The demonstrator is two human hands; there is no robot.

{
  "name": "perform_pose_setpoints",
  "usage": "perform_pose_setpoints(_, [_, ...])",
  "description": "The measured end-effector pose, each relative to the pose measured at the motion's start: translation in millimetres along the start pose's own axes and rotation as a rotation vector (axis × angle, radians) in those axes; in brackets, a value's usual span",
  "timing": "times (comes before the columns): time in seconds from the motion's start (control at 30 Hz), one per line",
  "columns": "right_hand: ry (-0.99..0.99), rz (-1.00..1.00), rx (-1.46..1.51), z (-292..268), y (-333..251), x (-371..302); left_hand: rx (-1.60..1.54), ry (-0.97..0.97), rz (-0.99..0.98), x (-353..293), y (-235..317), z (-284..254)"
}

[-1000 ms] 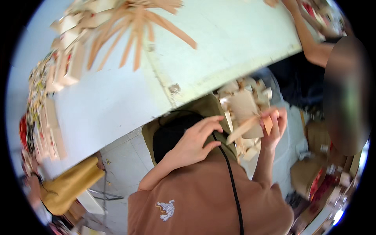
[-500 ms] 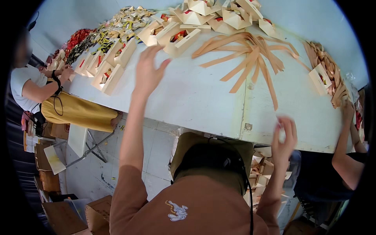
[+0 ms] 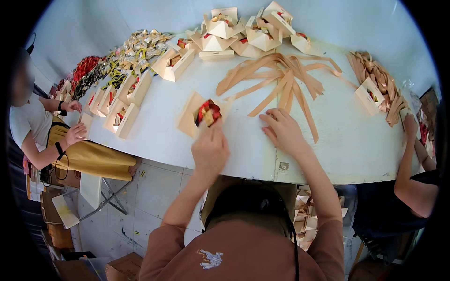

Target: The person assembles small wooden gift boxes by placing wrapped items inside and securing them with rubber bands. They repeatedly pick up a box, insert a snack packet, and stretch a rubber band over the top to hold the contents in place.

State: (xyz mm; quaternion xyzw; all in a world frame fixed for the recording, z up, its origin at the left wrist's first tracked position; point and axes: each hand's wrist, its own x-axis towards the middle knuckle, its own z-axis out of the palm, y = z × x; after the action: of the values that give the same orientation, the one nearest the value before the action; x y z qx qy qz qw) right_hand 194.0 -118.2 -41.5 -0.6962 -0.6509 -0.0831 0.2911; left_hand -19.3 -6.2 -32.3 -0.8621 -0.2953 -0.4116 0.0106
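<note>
In front of me on the table is a cream paper box [image 3: 189, 114] with its top open, holding red and gold packets [image 3: 208, 112]. Its near side is pinched by my left hand [image 3: 211, 151], which is slightly blurred. My right hand [image 3: 284, 133] is low over the table to the right of the box, fingers apart and curved, with nothing visible in them. Just beyond its fingertips fan out the loose ends of a bundle of peach ribbons [image 3: 276, 70].
More filled cream boxes [image 3: 222, 30] are heaped at the back, others [image 3: 125, 119] at left. Wrapped packets [image 3: 140, 47] form piles at far left. A co-worker [image 3: 33, 126] sits left; another person's hand [image 3: 410, 125] is at right beside a ribbon pile [image 3: 384, 79].
One filled box has come from the back row toward me in my left hand. My right hand has moved up from the table's near edge to beside the ribbon ends.
</note>
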Motion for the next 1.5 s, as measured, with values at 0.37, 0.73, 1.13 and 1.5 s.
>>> perform_pose_setpoints(0.37, [0.005, -0.066, 0.045, 32.3, 28.4, 41.7, 0.01, -0.01, 0.028, -10.3, 59.6, -29.6])
perform_pose_setpoints(0.73, [1.176, 0.457, 0.992, -83.8, 97.4, -1.5, -0.208, -0.022, -0.037, -13.3, 59.1, 5.3])
perform_pose_setpoints(1.13, [0.231, 0.682, 1.004, 9.8, -74.9, -19.0, -0.604, -0.122, -0.369, -7.2, 52.2, 0.5])
perform_pose_setpoints(1.5, [0.296, 0.673, 1.063, 30.5, -73.8, -15.7, -0.595, -0.192, -0.379, -4.7, 49.7, -3.4])
